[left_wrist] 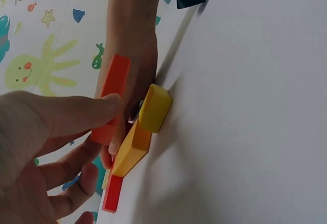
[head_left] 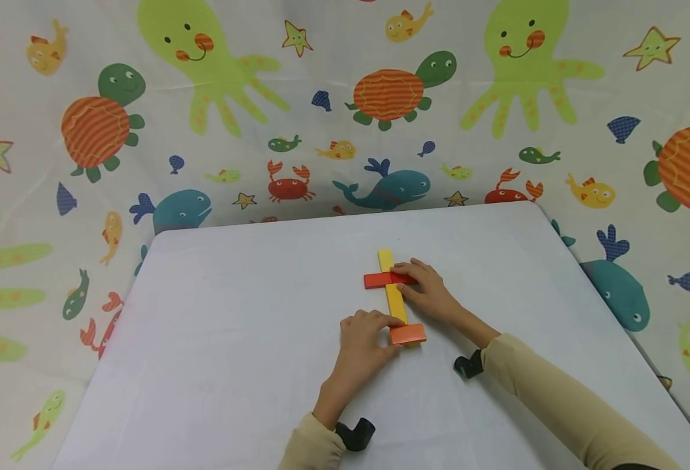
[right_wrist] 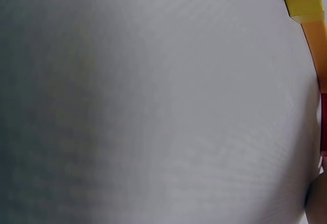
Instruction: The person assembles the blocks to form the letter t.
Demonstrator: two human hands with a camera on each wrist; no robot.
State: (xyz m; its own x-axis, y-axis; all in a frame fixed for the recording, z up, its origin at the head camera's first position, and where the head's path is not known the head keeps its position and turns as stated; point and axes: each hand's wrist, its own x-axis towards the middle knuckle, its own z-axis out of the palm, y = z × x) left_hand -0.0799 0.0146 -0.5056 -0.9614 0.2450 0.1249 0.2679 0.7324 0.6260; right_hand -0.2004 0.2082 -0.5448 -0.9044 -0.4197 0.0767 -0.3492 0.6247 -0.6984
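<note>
Between thumb and fingers my left hand (head_left: pixel 363 343) pinches an orange-red block (head_left: pixel 408 335). The left wrist view shows that block (left_wrist: pixel 117 75) above the near end of a row of blocks, overlapping it in the head view. A yellow block (left_wrist: pixel 156 109) forms that near end, followed by a longer yellow-orange block (head_left: pixel 396 305). Farther along, a red bar (head_left: pixel 376 281) crosses the row, and another yellow block (head_left: pixel 385 259) continues beyond it. My right hand (head_left: pixel 429 290) grips the bar's right end with thumb and fingers, partly hiding it.
The blocks lie on a white table (head_left: pixel 233 339) whose far edge meets a curtain (head_left: pixel 321 176) printed with sea animals. Black wrist devices sit by both sleeves, one near the left wrist (head_left: pixel 356 435) and one near the right (head_left: pixel 468 365).
</note>
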